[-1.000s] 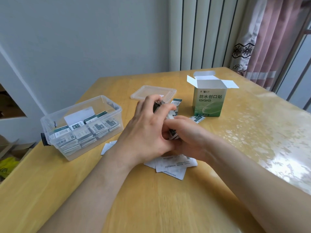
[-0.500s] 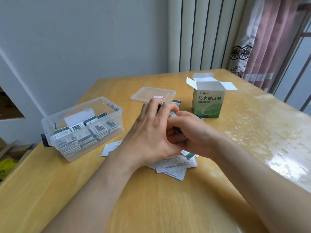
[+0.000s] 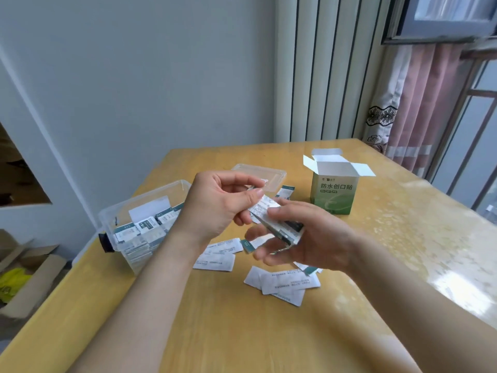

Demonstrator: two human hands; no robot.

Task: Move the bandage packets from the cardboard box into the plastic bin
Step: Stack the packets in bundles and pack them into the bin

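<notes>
My right hand (image 3: 309, 238) holds a stack of white-and-green bandage packets (image 3: 282, 227) above the table. My left hand (image 3: 215, 205) pinches the top packet (image 3: 262, 205) of that stack between thumb and forefinger. The clear plastic bin (image 3: 121, 211) stands at the left, partly behind my left wrist, with several packets inside. The green cardboard box (image 3: 332, 193) stands at the right rear with its flaps open. More loose packets (image 3: 285, 284) lie on the table under my hands.
The bin's clear lid (image 3: 271, 172) lies behind my hands, a single packet (image 3: 285, 191) beside it. The wooden table (image 3: 242, 332) has a glossy cover at the right. Cardboard boxes (image 3: 29, 281) sit on the floor at the left.
Both hands have risen off the table and come apart. The stack is now exposed in my right hand, and my left fingers have taken hold of its top packet. The camera has tilted up.
</notes>
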